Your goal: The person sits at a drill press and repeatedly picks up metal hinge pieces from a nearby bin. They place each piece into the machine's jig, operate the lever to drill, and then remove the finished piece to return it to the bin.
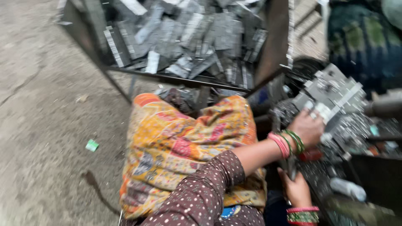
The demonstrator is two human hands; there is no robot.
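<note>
Head view, left hand (307,127) grip closed on metal stack (333,94), right hand (296,188) grip around lever (292,168)

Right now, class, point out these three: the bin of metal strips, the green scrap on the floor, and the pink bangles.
bin of metal strips (276,37), head view, right wall.
green scrap (92,145), head view, middle.
pink bangles (279,144), head view, on the wrist.

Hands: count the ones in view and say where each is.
2. The left hand rests on grey metal pieces at the machine; the right hand, lower down, grips a dark handle. Others may be hidden.
</note>
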